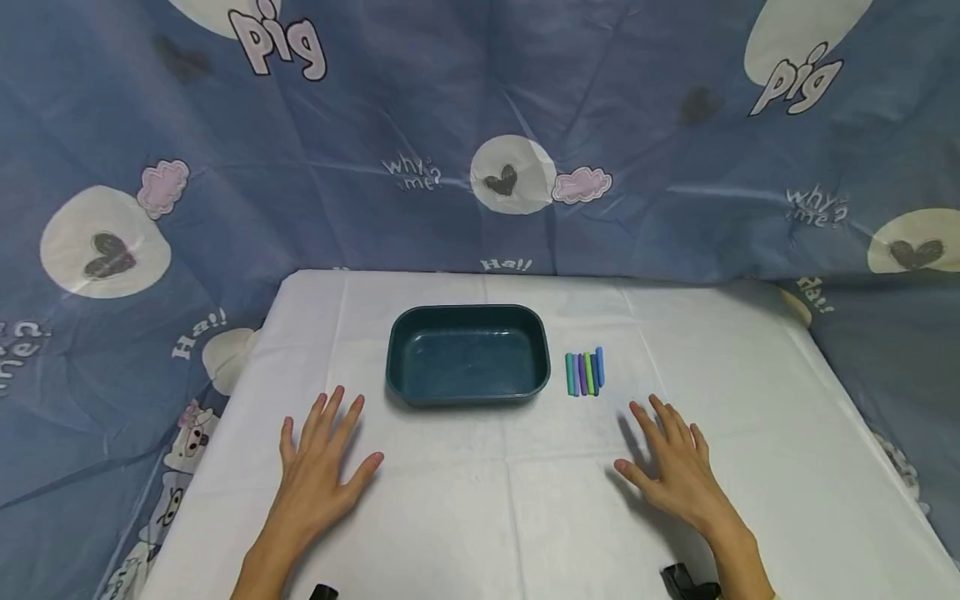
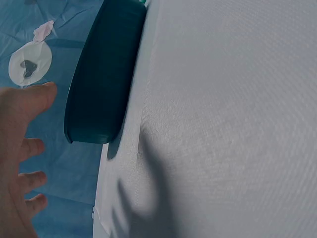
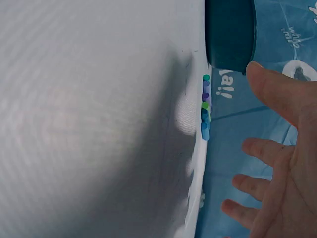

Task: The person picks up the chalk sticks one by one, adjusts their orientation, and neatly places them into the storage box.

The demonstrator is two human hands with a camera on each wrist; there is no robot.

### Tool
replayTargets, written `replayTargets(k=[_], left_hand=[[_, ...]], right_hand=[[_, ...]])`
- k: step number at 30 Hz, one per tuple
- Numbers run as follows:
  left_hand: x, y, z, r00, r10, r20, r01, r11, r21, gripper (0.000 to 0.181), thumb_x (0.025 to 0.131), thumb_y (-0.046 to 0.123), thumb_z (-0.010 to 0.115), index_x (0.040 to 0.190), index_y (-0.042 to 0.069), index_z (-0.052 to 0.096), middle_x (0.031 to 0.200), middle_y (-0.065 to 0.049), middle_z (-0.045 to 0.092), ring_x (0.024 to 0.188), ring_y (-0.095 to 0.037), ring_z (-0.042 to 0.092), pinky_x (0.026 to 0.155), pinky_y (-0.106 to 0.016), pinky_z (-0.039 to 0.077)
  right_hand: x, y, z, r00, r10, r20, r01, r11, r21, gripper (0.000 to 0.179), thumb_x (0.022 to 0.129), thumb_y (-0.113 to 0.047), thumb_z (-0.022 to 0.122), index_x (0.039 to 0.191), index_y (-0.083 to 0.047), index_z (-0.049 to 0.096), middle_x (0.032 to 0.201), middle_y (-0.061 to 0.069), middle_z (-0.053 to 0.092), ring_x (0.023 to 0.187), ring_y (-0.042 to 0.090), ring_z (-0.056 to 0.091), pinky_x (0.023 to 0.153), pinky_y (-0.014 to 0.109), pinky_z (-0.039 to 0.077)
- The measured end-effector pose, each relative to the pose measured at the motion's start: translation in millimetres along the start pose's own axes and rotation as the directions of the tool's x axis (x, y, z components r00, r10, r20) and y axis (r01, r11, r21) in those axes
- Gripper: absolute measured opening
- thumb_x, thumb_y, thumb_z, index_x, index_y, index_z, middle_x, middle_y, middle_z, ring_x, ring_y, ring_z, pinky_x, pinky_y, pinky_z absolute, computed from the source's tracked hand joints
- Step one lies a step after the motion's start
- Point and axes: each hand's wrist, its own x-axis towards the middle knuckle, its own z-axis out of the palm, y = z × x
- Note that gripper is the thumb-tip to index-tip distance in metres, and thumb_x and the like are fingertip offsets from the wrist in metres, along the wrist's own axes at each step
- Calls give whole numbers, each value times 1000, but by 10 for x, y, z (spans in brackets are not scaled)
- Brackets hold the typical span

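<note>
A dark green rectangular tray with rounded corners stands toward the back of the white-covered table. Right beside it lies a row of several short coloured sticks in teal, lilac, purple, green and blues; their exact kind cannot be told. My left hand, fingers spread, is in front of the tray and to its left, holding nothing. To the front right of the sticks is my right hand, also spread and holding nothing. Both hands cast shadows on the cloth. In the left wrist view the tray appears beyond the thumb.
A white cloth with fold lines covers the table. Behind and along the sides hangs a blue printed sheet. Small black devices show near the wrists, one by the right wrist.
</note>
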Motion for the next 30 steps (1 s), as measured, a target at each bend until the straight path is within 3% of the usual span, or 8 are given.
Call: replayTargets(k=[10,13,15,19,23,26,30], left_hand=[[0,-22,24,1000,11,-5,-11,1000,-23,75,81,46,69,145,21,39,153,-12,32,140,-36,25,103,-69,13],[14,-44,47,1000,-19,-3,18,991,-134,71,84,40,68,145,21,38,152,-12,32,139,-37,27,103,-66,18],[39,-57,63,999,-53,5,53,970,-239,68,87,34,66,146,23,36,153,-11,31,139,-36,28,104,-64,22],[94,-78,108,989,-146,28,144,900,-412,64,92,26,61,148,27,30,154,-6,29,140,-30,30,105,-54,32],[192,-82,164,977,-210,42,200,820,-536,58,96,23,55,149,22,29,153,-3,32,137,-26,37,100,-46,42],[306,-69,199,972,-231,50,209,739,-641,55,98,22,51,149,19,29,152,-8,34,136,-30,40,98,-29,47],[458,-44,248,966,-250,64,211,620,-756,53,99,20,50,148,16,29,150,-15,35,135,-35,40,90,-8,43]], right_hand=[[-104,21,83,999,30,22,-31,998,53,82,85,-46,66,150,-19,25,155,21,18,138,47,18,103,72,10],[-107,27,92,999,28,39,-30,997,67,82,86,-46,65,151,-19,23,155,22,17,138,48,17,102,72,10],[-85,30,88,999,26,40,-29,997,77,82,86,-45,65,151,-19,22,155,21,16,137,48,18,102,72,12],[-35,35,73,999,33,43,-36,996,77,83,85,-46,65,151,-19,22,154,20,18,134,51,25,95,74,21],[8,47,51,997,51,54,-55,996,75,81,87,-50,62,151,-19,23,152,18,23,126,53,38,83,75,34],[50,69,26,997,62,54,-67,992,109,78,89,-49,59,151,-18,22,150,16,27,124,48,43,81,71,40],[99,106,-1,996,76,47,-84,981,174,74,91,-46,58,150,-17,22,145,14,31,120,38,49,79,63,45]])
